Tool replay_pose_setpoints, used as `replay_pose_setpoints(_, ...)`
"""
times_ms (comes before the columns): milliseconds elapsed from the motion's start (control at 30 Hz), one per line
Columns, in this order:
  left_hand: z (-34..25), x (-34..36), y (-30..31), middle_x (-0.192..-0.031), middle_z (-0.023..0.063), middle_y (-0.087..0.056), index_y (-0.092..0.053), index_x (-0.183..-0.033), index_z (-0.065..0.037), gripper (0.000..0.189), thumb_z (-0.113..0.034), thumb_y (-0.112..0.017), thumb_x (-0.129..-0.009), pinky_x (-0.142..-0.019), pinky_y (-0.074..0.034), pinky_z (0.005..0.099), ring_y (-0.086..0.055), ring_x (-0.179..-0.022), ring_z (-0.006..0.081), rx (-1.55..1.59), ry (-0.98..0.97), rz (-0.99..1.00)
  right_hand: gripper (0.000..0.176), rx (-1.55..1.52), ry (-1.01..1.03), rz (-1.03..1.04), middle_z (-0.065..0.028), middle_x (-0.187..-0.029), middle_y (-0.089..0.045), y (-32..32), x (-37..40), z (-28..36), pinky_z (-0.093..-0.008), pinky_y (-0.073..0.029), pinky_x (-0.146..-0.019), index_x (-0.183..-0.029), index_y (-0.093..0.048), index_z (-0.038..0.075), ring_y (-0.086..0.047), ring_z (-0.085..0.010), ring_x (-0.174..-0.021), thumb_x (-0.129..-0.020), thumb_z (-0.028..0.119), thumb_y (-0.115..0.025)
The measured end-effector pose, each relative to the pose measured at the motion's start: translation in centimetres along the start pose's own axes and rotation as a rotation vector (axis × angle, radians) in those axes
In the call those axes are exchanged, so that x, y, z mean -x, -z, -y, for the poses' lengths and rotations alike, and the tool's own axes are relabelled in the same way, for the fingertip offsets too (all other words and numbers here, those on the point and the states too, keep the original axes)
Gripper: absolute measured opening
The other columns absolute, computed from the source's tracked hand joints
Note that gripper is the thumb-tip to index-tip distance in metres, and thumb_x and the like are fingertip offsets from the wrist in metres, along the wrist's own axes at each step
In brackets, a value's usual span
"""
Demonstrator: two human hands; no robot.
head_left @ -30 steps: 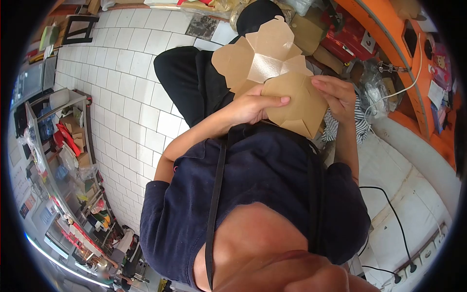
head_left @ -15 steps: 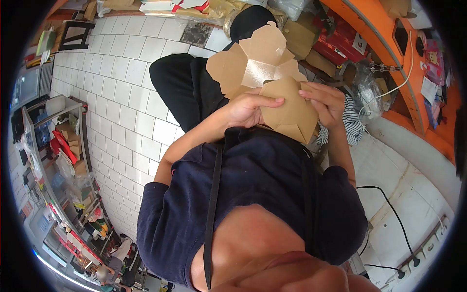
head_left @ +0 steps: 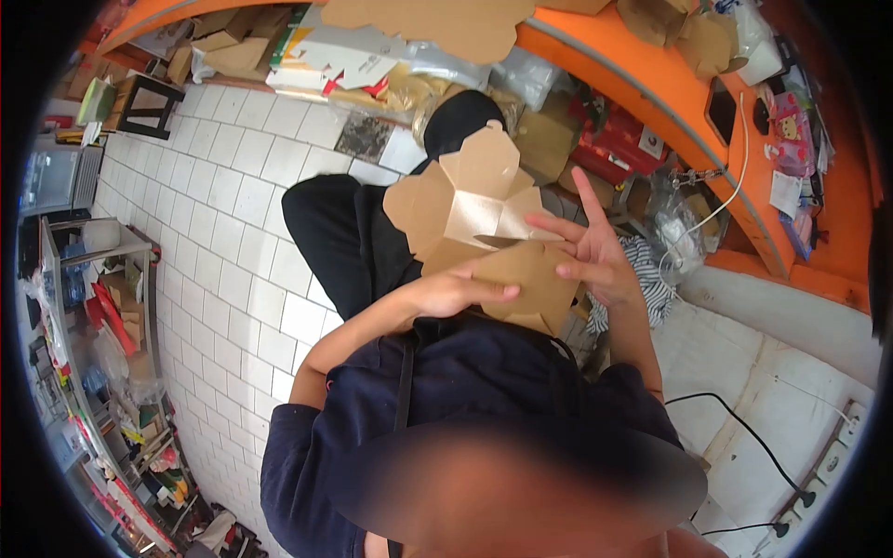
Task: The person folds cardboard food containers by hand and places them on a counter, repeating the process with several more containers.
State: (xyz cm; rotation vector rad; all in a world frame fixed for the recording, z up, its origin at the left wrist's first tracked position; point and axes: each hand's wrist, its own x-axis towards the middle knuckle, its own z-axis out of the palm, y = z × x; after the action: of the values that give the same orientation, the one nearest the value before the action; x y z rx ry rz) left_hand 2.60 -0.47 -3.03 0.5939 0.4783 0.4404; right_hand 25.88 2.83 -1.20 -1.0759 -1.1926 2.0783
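Observation:
A brown kraft paper food box (head_left: 526,286), partly folded, is held over my lap. Its outer panel faces me; beyond it, spread flaps and a shiny inner surface show. My left hand (head_left: 453,292) grips the near panel on its left side, thumb lying on top and fingers hidden behind. At the panel's right edge is my right hand (head_left: 600,256), open, its fingers stretched apart and its thumb close to the cardboard.
An orange counter (head_left: 595,56) curves across the upper right, with a phone (head_left: 721,112) and cartons on it. A striped cloth (head_left: 642,279) lies right of my right hand. White tiles (head_left: 233,232) cover the floor at left, beside a cluttered shelf rack (head_left: 153,307). Cables run to a power strip (head_left: 819,493).
My right hand has released the panel and spread its fingers. My left hand keeps its hold. The view has shifted, showing more of the counter at the top.

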Motion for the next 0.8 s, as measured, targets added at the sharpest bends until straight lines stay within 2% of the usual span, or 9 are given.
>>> replay_pose_setpoints(100,-2.9,0.1,-1.0,-0.126,0.0125,-0.046,-0.038,-0.131,-0.005,0.045,-0.013,-0.052,-0.088,-0.095,-0.034,0.0295,-0.044,-0.116,0.0207,-0.496,-0.151,0.181,0.109,0.196,0.124,0.296,-0.0204,-0.138,-0.024,0.1,-0.4,1.1,-0.0385,-0.025,-0.101,-0.137,-0.019,-0.003,-0.028,-0.0279,-0.127,-0.058,0.044,-0.078)
replay_pose_setpoints(167,-3.2,-1.0,-1.6,-0.111,0.0138,-0.057,-0.054,-0.117,-0.002,0.035,-0.016,-0.057,-0.085,-0.088,-0.039,0.0286,-0.052,-0.104,0.0229,-0.981,-0.571,0.236,0.106,0.448,0.265,0.440,-0.0199,-0.134,-0.030,0.2,-1.2,3.1,-0.0384,-0.026,-0.100,-0.136,-0.023,-0.003,-0.032,-0.0287,-0.124,-0.058,0.044,-0.077)
replay_pose_setpoints(233,-5.6,-0.3,-2.5,-0.102,0.0127,-0.060,-0.057,-0.110,-0.004,0.029,-0.017,-0.058,-0.085,-0.081,-0.042,0.0278,-0.056,-0.094,0.0251,-1.055,-0.479,0.190,0.098,0.754,0.418,0.576,-0.0186,-0.125,-0.039,0.1,-1.6,5.6,-0.0375,-0.027,-0.099,-0.131,-0.033,-0.006,-0.038,-0.0278,-0.116,-0.058,0.043,-0.077)
replay_pose_setpoints(267,-6.6,0.0,-2.9,-0.093,0.0116,-0.064,-0.061,-0.103,-0.005,0.023,-0.018,-0.058,-0.084,-0.073,-0.045,0.0271,-0.060,-0.083,0.0272,-1.117,-0.374,0.147,0.096,0.853,0.519,0.444,-0.0176,-0.125,-0.040,0.6,-1.2,6.8,-0.0372,-0.029,-0.098,-0.130,-0.033,-0.005,-0.040,-0.0275,-0.116,-0.059,0.041,-0.076)
replay_pose_setpoints(400,-7.1,-1.1,-1.3,-0.069,0.0073,-0.061,-0.062,-0.086,-0.002,0.015,-0.013,-0.063,-0.076,-0.062,-0.047,0.0276,-0.059,-0.064,0.0264,-1.143,-1.466,-0.617,0.098,0.625,0.822,-0.478,-0.0139,-0.131,-0.037,1.9,1.4,11.5,-0.0354,-0.032,-0.099,-0.131,-0.031,-0.003,-0.036,-0.0241,-0.122,-0.057,0.037,-0.079)
replay_pose_setpoints(500,-3.2,-3.3,2.6,-0.094,0.0159,-0.059,-0.056,-0.103,-0.004,0.036,-0.015,-0.067,-0.071,-0.072,-0.047,0.0390,-0.057,-0.088,0.0320,-1.205,-1.107,-0.605,0.105,0.777,1.229,-0.955,-0.0190,-0.139,-0.024,4.4,-1.1,18.3,-0.0358,-0.028,-0.101,-0.139,-0.014,0.000,-0.027,-0.0266,-0.128,-0.063,0.037,-0.076)
replay_pose_setpoints(600,3.4,-6.6,5.9,-0.120,0.0241,-0.044,-0.045,-0.120,-0.005,0.063,-0.025,-0.072,-0.067,-0.079,-0.045,0.0491,-0.044,-0.109,0.0418,-1.596,-0.586,-0.476,0.101,0.995,1.045,-1.095,-0.0201,-0.142,-0.019,8.9,-3.3,21.2,-0.0369,-0.021,-0.105,-0.140,-0.009,0.003,-0.022,-0.0279,-0.131,-0.068,0.035,-0.073)
replay_pose_setpoints(633,5.3,-7.2,6.4,-0.131,0.0265,-0.033,-0.040,-0.126,-0.006,0.073,-0.032,-0.073,-0.066,-0.082,-0.044,0.0532,-0.035,-0.118,0.0464,-1.834,-0.265,-0.417,0.101,0.995,1.053,-1.085,-0.0201,-0.142,-0.019,8.5,-3.6,20.9,-0.0369,-0.021,-0.105,-0.140,-0.009,0.003,-0.022,-0.0279,-0.131,-0.068,0.035,-0.073)
replay_pose_setpoints(800,7.1,-7.7,6.4,-0.136,0.0281,-0.022,-0.034,-0.131,-0.005,0.086,-0.044,-0.071,-0.064,-0.090,-0.037,0.0596,-0.019,-0.124,0.0533,-1.858,-0.128,-0.413,0.087,0.683,1.016,-0.766,-0.0196,-0.143,-0.019,3.3,-5.8,13.0,-0.0384,-0.018,-0.105,-0.140,-0.010,0.006,-0.023,-0.0294,-0.131,-0.076,0.019,-0.068)
